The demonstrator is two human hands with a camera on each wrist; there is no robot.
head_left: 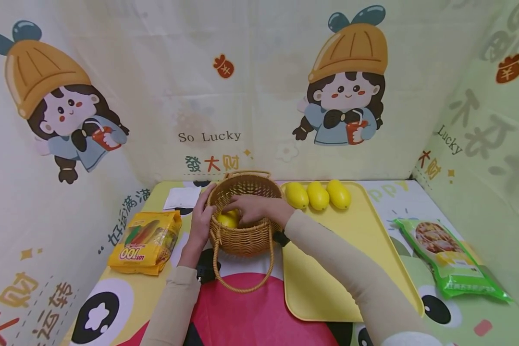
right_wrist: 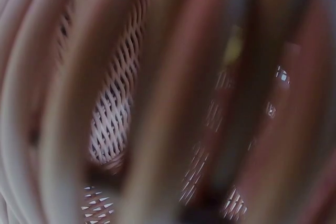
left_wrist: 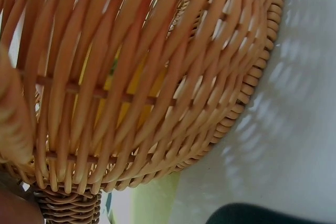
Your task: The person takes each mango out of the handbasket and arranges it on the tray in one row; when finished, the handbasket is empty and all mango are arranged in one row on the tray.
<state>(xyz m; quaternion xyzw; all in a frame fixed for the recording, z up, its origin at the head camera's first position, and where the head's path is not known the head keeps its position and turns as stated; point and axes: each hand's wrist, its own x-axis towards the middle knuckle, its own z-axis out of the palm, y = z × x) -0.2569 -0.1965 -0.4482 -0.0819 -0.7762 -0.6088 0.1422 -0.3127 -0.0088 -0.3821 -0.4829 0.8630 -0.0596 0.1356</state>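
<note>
A round wicker basket (head_left: 242,238) stands tilted toward me, its hoop handle folded down at the front. At its left rim my left hand (head_left: 202,218) grips the wicker. Inside lies a yellow lemon (head_left: 227,220), which shows through the weave in the left wrist view as a yellow patch (left_wrist: 139,90). My right hand (head_left: 255,207) reaches in over the right rim, fingers at the lemon; whether they pinch it is hidden. Blurred wicker (right_wrist: 157,103) fills the right wrist view. Three more lemons (head_left: 317,196) lie in a row on a yellow tray (head_left: 328,269).
A yellow snack bag (head_left: 146,244) and a white packet (head_left: 182,197) lie to the left of the basket. Right of the tray is a green snack bag (head_left: 451,257). A printed cloth wall (head_left: 259,96) closes off the back and sides.
</note>
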